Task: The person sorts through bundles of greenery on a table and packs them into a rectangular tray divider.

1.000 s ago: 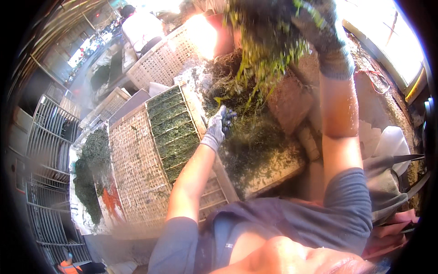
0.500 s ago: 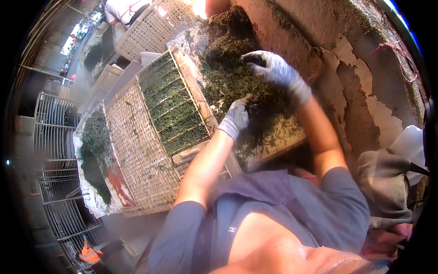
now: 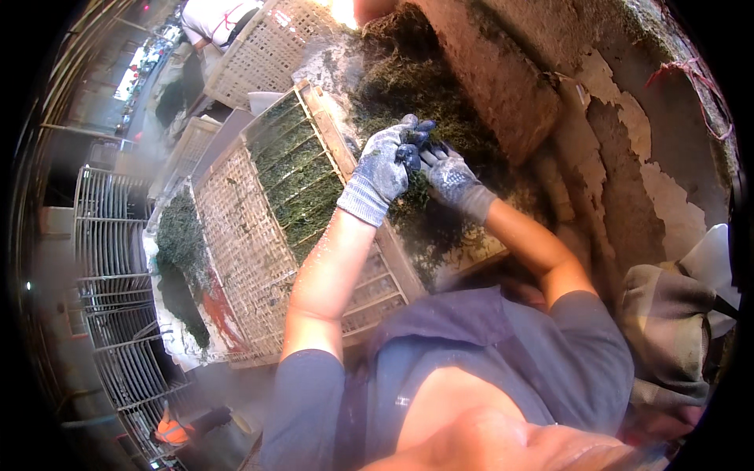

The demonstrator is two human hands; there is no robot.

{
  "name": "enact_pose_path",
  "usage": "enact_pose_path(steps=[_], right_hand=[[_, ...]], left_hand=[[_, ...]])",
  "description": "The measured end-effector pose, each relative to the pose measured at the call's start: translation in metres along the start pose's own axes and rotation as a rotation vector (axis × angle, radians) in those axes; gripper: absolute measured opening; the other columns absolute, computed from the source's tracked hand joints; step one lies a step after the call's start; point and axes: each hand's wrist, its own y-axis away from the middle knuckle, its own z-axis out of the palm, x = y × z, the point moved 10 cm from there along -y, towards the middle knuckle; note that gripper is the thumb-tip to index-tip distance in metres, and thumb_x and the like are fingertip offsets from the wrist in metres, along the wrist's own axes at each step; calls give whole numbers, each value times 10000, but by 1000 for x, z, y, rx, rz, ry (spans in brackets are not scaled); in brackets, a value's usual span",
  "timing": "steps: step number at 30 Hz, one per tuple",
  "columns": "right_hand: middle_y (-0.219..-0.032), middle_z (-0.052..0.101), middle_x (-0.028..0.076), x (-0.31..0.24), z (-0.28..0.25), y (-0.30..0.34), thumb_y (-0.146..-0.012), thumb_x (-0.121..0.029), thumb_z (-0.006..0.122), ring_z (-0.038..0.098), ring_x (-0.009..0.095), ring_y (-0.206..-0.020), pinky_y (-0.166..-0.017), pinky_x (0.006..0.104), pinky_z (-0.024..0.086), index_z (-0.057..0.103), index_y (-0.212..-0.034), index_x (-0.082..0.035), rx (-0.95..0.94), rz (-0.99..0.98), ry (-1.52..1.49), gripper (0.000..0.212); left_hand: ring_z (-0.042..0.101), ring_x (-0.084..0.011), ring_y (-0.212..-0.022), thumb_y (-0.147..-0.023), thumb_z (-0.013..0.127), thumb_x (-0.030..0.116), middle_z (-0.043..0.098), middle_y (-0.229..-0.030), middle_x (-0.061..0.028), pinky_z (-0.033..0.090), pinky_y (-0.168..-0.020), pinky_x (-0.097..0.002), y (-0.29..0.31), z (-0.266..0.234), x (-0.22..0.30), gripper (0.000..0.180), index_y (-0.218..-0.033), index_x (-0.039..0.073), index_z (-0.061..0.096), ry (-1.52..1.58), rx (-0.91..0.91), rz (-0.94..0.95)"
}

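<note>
Both my hands wear wet grey-blue gloves with dark palms. My left hand (image 3: 382,174) is raised with curled fingers beside the wooden rail (image 3: 328,129) of a slatted frame. Close on its right, my right hand (image 3: 452,179) bends its fingers toward the left one. A small clump of stringy dark-green leaf matter (image 3: 419,191) shows between and below them; the fingers hide most of it. Behind the hands lies a large pile of the same matter (image 3: 404,82). In the frame, narrow strips between slats hold a flat green layer (image 3: 292,169).
A woven bamboo tray (image 3: 239,235) extends left of the green layer. Farther left are another green heap (image 3: 179,235) and metal racks (image 3: 118,259). Another woven tray (image 3: 259,51) stands at the back near a person in white (image 3: 208,20). A peeling wall (image 3: 620,157) bounds the right.
My left hand has lifted off the pile and turned, moving up and left. My right hand has come down and left to meet it. The view has shifted slightly.
</note>
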Motion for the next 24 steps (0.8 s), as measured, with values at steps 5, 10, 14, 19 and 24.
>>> enact_pose_path(steps=[5,10,14,19,24], right_hand=[[-1581,515,138,-22,-82,-18,-857,-440,760,513,322,-1427,-1268,512,318,492,-1560,-158,406,-10,183,804],[-1567,523,149,42,48,-20,-934,-413,718,508,348,-1422,-1220,507,368,498,-1550,-145,49,237,93,707],[-1595,499,144,53,115,11,-936,-431,717,489,389,-1446,-1227,526,358,467,-1586,-149,40,302,24,751],[-1594,529,151,31,99,44,-965,-422,698,574,345,-1398,-1181,546,409,517,-1565,-130,-511,255,-37,690],[-1393,698,139,-37,-112,41,-997,-564,660,651,235,-1292,-1127,448,486,646,-1429,-18,-100,397,-1170,696]], left_hand=[[692,-107,-985,-993,645,624,748,-1253,-117,570,-948,-283,5,-2,72,731,-1296,-40,685,-343,-135,390],[525,26,-715,-1100,544,230,734,-1258,-117,526,-749,-160,-6,-7,140,377,-1262,-88,666,58,-34,72],[618,-80,-880,-1062,500,35,707,-1283,-114,550,-820,-251,14,-4,251,315,-1333,-70,620,-510,-102,585],[411,5,-608,-1071,458,113,491,-768,88,374,-554,-194,25,-8,326,415,-1366,-156,570,-37,-187,447],[669,-156,-990,-956,537,-35,716,-1237,-112,566,-885,-296,102,-9,282,334,-1253,-54,687,-495,-182,756]])
